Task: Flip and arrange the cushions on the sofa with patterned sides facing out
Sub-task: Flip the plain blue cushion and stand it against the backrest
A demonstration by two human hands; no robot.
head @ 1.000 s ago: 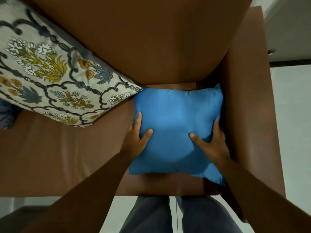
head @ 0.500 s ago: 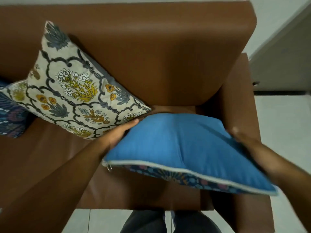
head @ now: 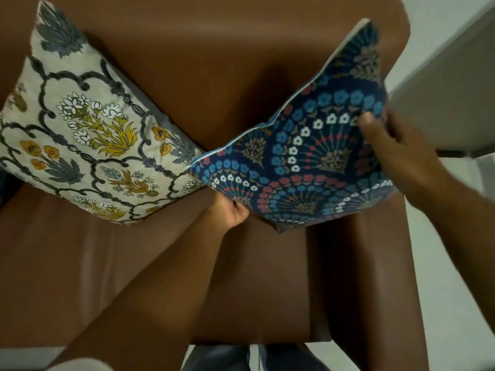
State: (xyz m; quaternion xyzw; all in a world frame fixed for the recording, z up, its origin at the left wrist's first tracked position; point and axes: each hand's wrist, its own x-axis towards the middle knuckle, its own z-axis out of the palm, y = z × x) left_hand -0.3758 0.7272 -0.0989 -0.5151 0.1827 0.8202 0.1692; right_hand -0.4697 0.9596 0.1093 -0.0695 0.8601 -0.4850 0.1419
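Observation:
I hold a blue cushion [head: 308, 159] above the right end of the brown sofa seat [head: 134, 263], its dark blue patterned side with small flowers turned towards me. My left hand [head: 234, 214] grips its lower left edge from beneath, mostly hidden by the cushion. My right hand [head: 393, 148] grips its right edge, thumb on the pattern. A cream floral cushion [head: 91, 135] leans against the backrest [head: 227, 62] on the left, patterned side out, its corner touching the blue cushion.
The sofa's right armrest [head: 383, 263] runs beside the held cushion. Beyond it lie pale floor tiles [head: 460, 277] and a grey wall [head: 455, 89]. A dark blue object [head: 5, 183] peeks in at the far left edge. My legs [head: 254, 357] are at the bottom.
The blue cushion lay plain side up on the seat, was lifted, and is now turned over so its patterned side faces me, tilted up towards the right.

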